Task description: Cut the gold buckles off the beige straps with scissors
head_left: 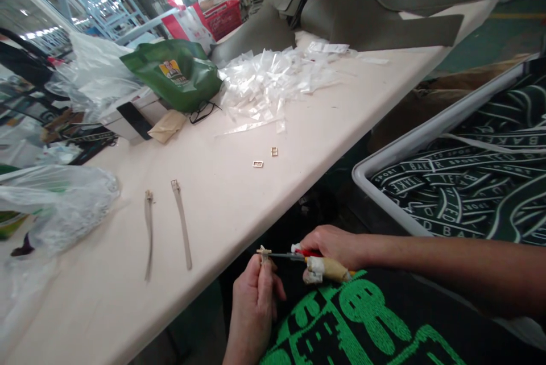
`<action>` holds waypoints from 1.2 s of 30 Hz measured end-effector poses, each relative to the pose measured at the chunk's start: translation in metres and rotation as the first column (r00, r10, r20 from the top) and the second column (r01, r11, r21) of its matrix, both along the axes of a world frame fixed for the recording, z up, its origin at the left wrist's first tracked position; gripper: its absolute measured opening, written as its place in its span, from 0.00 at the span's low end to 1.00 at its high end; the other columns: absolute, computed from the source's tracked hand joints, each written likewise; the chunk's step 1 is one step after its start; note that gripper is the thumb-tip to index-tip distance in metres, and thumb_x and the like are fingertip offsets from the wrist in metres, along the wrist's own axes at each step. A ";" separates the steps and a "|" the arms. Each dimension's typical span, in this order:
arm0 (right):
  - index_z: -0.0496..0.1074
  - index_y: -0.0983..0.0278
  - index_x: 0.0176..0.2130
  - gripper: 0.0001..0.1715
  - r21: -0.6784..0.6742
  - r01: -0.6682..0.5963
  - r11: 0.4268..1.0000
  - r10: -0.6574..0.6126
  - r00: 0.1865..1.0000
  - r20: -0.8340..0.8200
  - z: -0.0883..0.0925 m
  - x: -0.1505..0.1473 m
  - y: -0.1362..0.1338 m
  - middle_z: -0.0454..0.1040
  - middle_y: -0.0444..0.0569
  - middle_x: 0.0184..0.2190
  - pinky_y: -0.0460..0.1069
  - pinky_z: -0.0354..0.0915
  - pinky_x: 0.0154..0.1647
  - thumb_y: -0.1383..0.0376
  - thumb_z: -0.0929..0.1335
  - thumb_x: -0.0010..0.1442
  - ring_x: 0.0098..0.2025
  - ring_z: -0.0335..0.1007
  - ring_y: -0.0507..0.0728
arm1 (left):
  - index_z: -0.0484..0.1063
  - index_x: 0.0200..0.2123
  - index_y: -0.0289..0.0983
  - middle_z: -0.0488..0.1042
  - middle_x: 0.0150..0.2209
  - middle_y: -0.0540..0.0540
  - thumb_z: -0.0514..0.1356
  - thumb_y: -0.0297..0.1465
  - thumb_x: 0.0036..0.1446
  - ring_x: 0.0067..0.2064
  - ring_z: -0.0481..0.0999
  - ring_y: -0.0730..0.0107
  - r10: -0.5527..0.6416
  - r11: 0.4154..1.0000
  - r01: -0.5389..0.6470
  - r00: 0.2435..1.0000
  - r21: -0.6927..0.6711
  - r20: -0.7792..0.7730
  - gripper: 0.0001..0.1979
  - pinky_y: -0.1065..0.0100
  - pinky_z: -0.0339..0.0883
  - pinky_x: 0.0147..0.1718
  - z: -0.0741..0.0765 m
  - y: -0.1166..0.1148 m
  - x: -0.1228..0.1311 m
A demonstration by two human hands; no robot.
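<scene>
Left hand (253,297): I see it pinch a small strap (263,252), low by the lap.
Right hand (336,244): it squeezes pliers (285,255), tips at the strap's top.
Risk: I think the tips could slip and nip a finger.
Table (256,211): spare straps (182,223), then loose buckles (257,164).

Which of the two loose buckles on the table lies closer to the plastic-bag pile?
The right buckle, farther up the table; the other buckle sits lower left of it.

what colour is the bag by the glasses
Green with a yellow label: the bag, head view.
</scene>
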State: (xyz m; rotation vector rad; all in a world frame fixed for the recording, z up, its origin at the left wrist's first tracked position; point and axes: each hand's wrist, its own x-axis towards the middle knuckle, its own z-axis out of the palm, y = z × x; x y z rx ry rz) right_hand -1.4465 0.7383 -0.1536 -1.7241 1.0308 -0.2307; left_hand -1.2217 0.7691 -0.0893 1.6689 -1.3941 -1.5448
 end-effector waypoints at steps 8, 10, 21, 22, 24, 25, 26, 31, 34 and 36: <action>0.68 0.68 0.23 0.26 0.187 -0.013 0.982 -0.032 0.972 0.234 -0.014 0.002 0.007 0.59 0.40 0.20 0.44 0.49 0.25 0.49 0.71 0.54 0.25 0.52 0.48 | 0.68 0.31 0.37 0.68 0.22 0.54 0.54 0.54 0.63 0.18 0.59 0.80 0.068 0.993 -0.064 0.997 -0.101 0.038 0.25 0.76 0.52 0.19 -0.014 0.002 0.004; 0.67 0.68 0.23 0.24 0.196 -0.035 0.980 -0.020 0.962 0.272 -0.019 0.002 0.006 0.58 0.39 0.20 0.44 0.50 0.25 0.51 0.71 0.54 0.25 0.51 0.47 | 0.68 0.33 0.38 0.69 0.22 0.54 0.59 0.55 0.59 0.19 0.60 0.79 0.138 0.981 -0.124 0.987 -0.149 0.083 0.24 0.75 0.55 0.20 -0.015 0.001 0.004; 0.71 0.68 0.29 0.23 0.494 -0.144 0.858 -0.020 0.950 0.312 -0.010 -0.003 -0.007 0.61 0.38 0.20 0.44 0.52 0.24 0.53 0.76 0.45 0.23 0.53 0.47 | 0.69 0.28 0.37 0.62 0.18 0.55 0.54 0.53 0.63 0.19 0.59 0.78 0.000 0.977 -0.015 0.998 -0.212 -0.071 0.26 0.73 0.53 0.22 -0.024 0.002 0.004; 0.70 0.68 0.29 0.23 0.482 -0.174 0.858 0.008 0.945 0.327 -0.007 -0.004 -0.009 0.60 0.38 0.21 0.44 0.52 0.24 0.52 0.76 0.45 0.23 0.52 0.47 | 0.68 0.27 0.37 0.61 0.18 0.55 0.54 0.53 0.64 0.18 0.59 0.78 -0.006 0.982 -0.008 0.997 -0.190 -0.072 0.26 0.73 0.52 0.21 -0.023 0.001 0.004; 0.69 0.68 0.29 0.25 0.460 -0.230 0.858 0.057 0.931 0.360 -0.003 -0.007 -0.014 0.59 0.38 0.21 0.44 0.51 0.23 0.51 0.76 0.46 0.23 0.51 0.47 | 0.67 0.28 0.37 0.64 0.18 0.54 0.53 0.53 0.64 0.17 0.58 0.79 -0.002 0.992 -0.007 0.998 -0.125 -0.070 0.25 0.73 0.50 0.19 -0.019 -0.001 0.005; 0.68 0.68 0.28 0.26 0.453 -0.247 0.857 0.072 0.926 0.369 -0.001 -0.008 -0.016 0.58 0.38 0.21 0.44 0.51 0.23 0.50 0.76 0.46 0.23 0.50 0.47 | 0.67 0.28 0.37 0.67 0.19 0.53 0.53 0.53 0.64 0.17 0.58 0.80 0.001 0.995 -0.007 0.998 -0.097 -0.065 0.25 0.73 0.49 0.18 -0.017 -0.002 0.004; 0.67 0.67 0.28 0.26 0.447 -0.251 0.859 0.076 0.925 0.372 0.000 -0.008 -0.017 0.58 0.38 0.21 0.45 0.51 0.23 0.49 0.76 0.46 0.24 0.50 0.47 | 0.67 0.28 0.37 0.68 0.20 0.52 0.54 0.53 0.64 0.16 0.57 0.80 0.002 0.997 -0.007 0.998 -0.072 -0.061 0.25 0.73 0.48 0.18 -0.014 -0.002 0.004; 0.66 0.66 0.26 0.25 0.421 -0.183 0.889 0.042 0.946 0.322 0.004 -0.004 -0.015 0.60 0.39 0.22 0.44 0.51 0.24 0.50 0.75 0.47 0.25 0.52 0.47 | 0.65 0.27 0.37 0.69 0.19 0.53 0.54 0.54 0.63 0.14 0.56 0.81 0.017 1.000 -0.018 0.999 -0.014 -0.051 0.26 0.75 0.46 0.16 -0.004 -0.003 0.002; 0.67 0.67 0.26 0.25 0.377 -0.118 0.919 0.008 0.960 0.280 0.000 0.001 -0.010 0.62 0.40 0.22 0.44 0.52 0.24 0.50 0.75 0.46 0.25 0.54 0.48 | 0.66 0.28 0.38 0.70 0.20 0.52 0.55 0.55 0.62 0.15 0.57 0.81 0.040 0.999 -0.041 0.998 -0.027 -0.047 0.26 0.75 0.46 0.16 -0.004 -0.003 0.000; 0.67 0.67 0.26 0.23 0.334 -0.097 0.938 0.007 0.966 0.260 -0.003 0.003 -0.008 0.61 0.39 0.22 0.44 0.52 0.24 0.51 0.74 0.48 0.25 0.54 0.48 | 0.64 0.28 0.38 0.70 0.20 0.52 0.55 0.56 0.61 0.15 0.58 0.81 0.045 0.999 -0.046 0.998 -0.029 -0.050 0.26 0.76 0.46 0.15 -0.004 -0.003 -0.001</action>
